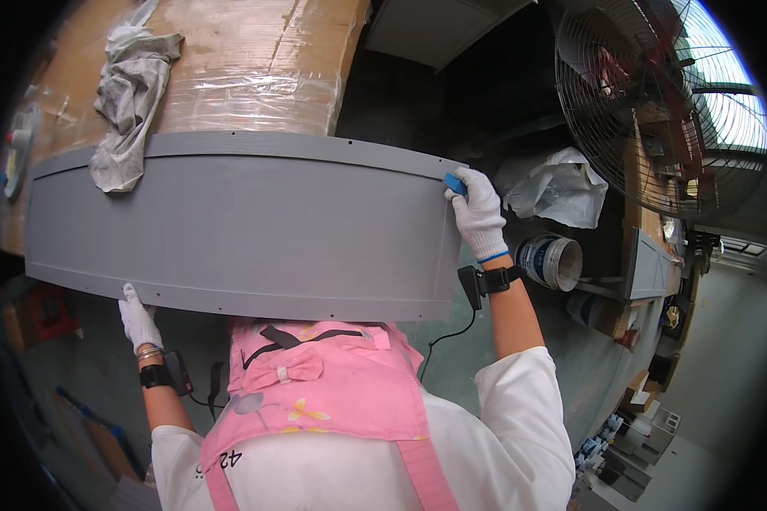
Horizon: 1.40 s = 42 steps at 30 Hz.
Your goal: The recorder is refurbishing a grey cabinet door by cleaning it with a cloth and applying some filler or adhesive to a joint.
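A long grey panel (290, 226) with a raised border and small holes along its edges lies across in front of me. My right hand (481, 217), in a white knit glove, is closed on a small blue block (455, 183) at the panel's far right corner. Whether the block is a sanding sponge I cannot make out. My left hand (138, 319), gloved too, grips the near edge of the panel toward its left end; part of its fingers is hidden. A stained grey rag (132, 111) hangs over the far left edge onto the panel.
Behind the panel stands a large plastic-wrapped brown stack (256, 77). To the right are a big wire-caged fan (656, 102), a crumpled white plastic bag (558, 192) and a white bucket (562, 262) on its side. A red stool (51, 311) is at the left.
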{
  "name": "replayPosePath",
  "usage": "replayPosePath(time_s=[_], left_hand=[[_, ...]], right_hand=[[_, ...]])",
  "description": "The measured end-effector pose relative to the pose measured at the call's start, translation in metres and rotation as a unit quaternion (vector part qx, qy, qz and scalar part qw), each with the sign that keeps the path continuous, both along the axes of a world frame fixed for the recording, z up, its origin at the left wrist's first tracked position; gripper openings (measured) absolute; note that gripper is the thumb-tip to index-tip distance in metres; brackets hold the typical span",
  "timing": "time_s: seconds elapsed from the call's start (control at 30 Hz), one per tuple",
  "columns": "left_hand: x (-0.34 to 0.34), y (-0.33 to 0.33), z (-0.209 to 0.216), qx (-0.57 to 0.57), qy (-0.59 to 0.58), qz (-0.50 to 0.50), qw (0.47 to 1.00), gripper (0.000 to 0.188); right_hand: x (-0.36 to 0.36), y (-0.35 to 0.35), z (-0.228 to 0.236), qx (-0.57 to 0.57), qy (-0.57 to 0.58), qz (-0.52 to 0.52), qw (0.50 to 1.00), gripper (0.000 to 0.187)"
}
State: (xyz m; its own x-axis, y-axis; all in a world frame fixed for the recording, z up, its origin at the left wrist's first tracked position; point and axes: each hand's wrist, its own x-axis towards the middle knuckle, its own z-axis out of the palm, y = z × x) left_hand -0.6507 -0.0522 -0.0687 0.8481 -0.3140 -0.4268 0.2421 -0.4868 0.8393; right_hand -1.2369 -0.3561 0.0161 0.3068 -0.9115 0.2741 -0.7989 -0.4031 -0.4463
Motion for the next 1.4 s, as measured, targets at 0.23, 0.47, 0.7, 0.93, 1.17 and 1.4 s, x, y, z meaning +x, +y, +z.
replayPosePath(time_s=[0.23,0.47,0.7,0.93,1.17,1.4], left_hand=[[-0.008,-0.001,0.007,0.002,-0.018,-0.009,1.000,0.069],[-0.009,-0.003,0.008,-0.003,-0.013,0.008,1.000,0.068],[-0.009,-0.002,0.014,0.018,-0.009,-0.001,1.000,0.073],[0.016,0.023,0.037,0.020,0.082,-0.132,0.988,0.058],[0.104,0.078,0.044,0.009,0.129,-0.193,0.973,0.047],[0.212,0.091,0.086,0.032,0.091,-0.265,0.959,0.044]], right_hand=[[0.023,0.002,-0.006,-0.080,0.003,0.007,0.997,0.035],[0.098,0.003,-0.009,-0.082,-0.041,0.084,0.992,0.031],[0.100,0.002,-0.003,-0.098,0.018,0.064,0.993,0.021],[0.184,0.014,0.003,-0.096,-0.033,0.074,0.992,0.019],[0.308,0.026,-0.001,-0.046,-0.026,0.081,0.995,0.018],[0.414,0.038,-0.002,-0.067,-0.013,0.083,0.994,0.019]])
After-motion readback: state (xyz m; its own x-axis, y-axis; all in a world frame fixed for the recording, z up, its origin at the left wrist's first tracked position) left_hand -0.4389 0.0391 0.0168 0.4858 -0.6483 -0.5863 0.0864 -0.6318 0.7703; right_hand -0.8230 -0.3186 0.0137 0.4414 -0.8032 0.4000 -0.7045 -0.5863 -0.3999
